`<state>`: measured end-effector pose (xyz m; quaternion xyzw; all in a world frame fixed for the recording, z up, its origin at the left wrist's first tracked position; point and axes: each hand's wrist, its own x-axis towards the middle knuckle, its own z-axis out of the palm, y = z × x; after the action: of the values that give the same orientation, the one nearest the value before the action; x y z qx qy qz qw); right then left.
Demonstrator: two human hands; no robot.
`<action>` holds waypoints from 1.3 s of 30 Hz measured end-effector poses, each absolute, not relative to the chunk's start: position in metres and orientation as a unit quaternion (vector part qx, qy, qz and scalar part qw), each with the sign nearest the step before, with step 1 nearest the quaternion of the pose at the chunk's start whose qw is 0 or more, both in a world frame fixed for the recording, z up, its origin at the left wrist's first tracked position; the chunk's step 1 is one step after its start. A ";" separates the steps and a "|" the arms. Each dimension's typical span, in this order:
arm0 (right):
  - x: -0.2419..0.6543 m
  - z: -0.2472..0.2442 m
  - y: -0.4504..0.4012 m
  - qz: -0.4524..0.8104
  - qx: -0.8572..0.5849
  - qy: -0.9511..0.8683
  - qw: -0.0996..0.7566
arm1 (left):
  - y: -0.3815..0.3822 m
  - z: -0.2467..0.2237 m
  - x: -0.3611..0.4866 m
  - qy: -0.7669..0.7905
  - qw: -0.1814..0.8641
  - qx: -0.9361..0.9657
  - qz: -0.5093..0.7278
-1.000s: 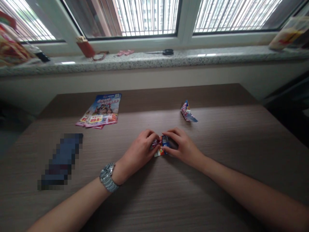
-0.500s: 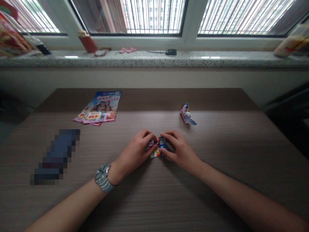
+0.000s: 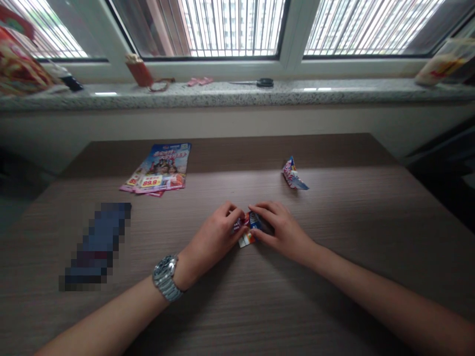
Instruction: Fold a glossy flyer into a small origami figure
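Note:
A small folded piece of printed paper (image 3: 246,239), coloured blue, red, orange and white, lies between my hands on the wooden table (image 3: 230,306). My left hand (image 3: 218,228), with a metal watch (image 3: 166,278) on its wrist, pinches the paper's left part between thumb and fingers. My right hand (image 3: 278,227) grips the right part, its thumb at the near edge and its fingertips at the far edge. The fingers cover some of the paper. Beyond my right hand stands a folded paper shape (image 3: 292,174) with the same sort of colourful print.
Printed flyers (image 3: 163,168) overlap at the back left. Nearer on the left lies a pixelated dark object (image 3: 100,242). On the stone windowsill (image 3: 208,99) are scissors (image 3: 264,82), pink items (image 3: 200,81), a red container (image 3: 139,71) and bags at both ends.
The view has shifted slightly, so the table's things appear a little further right. Both hands keep hold of the paper, and its white and orange corner now juts out more toward me.

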<state>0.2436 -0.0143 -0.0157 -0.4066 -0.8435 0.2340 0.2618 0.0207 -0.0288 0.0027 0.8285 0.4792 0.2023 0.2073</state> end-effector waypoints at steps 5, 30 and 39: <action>0.239 -0.014 -0.017 0.233 -0.407 -0.849 0.242 | -0.032 0.007 0.012 0.492 0.158 0.842 0.153; 0.224 -0.017 -0.029 0.212 -0.455 -0.815 0.290 | -0.035 0.003 0.006 0.489 0.118 0.849 0.161; 0.227 -0.014 -0.028 0.229 -0.452 -0.811 0.293 | -0.033 0.005 0.008 0.495 0.124 0.846 0.157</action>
<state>0.2266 -0.0283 -0.0138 -0.4524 -0.8109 0.2287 0.2925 0.0079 -0.0331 0.0046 0.8456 0.4949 0.1569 0.1239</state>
